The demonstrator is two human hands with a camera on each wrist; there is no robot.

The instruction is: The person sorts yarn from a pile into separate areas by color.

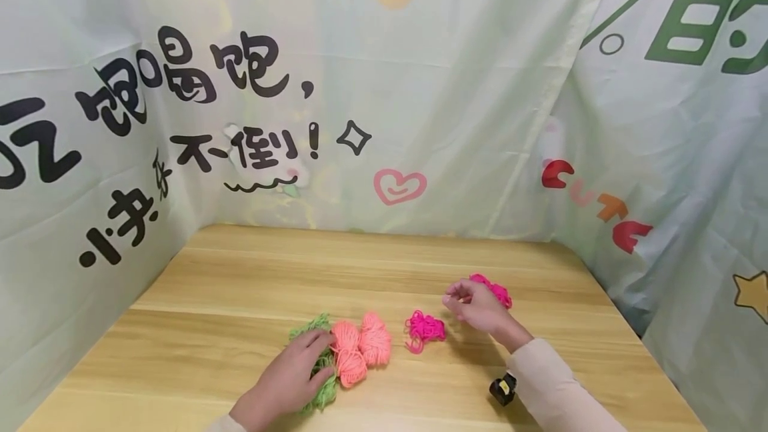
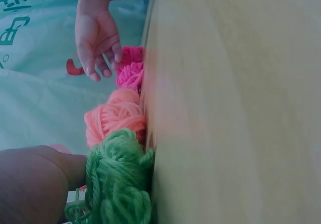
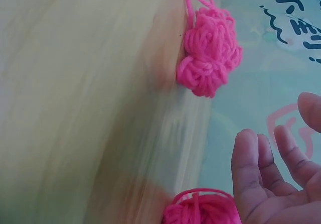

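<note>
My left hand (image 1: 287,373) rests over a green yarn bundle (image 1: 325,393), its fingertips by the neighbouring coral yarn. Part of the green yarn (image 2: 120,179) is hidden under that hand; in the left wrist view the thumb side lies against it. Two coral skeins (image 1: 376,340) sit directly right of the green one. Farther right is a magenta yarn bundle (image 1: 427,329). Above the table, my right hand (image 1: 479,307) is empty with loosely bent fingers, between that bundle and a second magenta bundle (image 1: 499,291), which it partly covers in the head view.
The yarn lies on a wooden table (image 1: 240,279). Printed fabric (image 1: 468,119) hangs behind it and at both sides. A small black device (image 1: 503,389) is at the right sleeve cuff.
</note>
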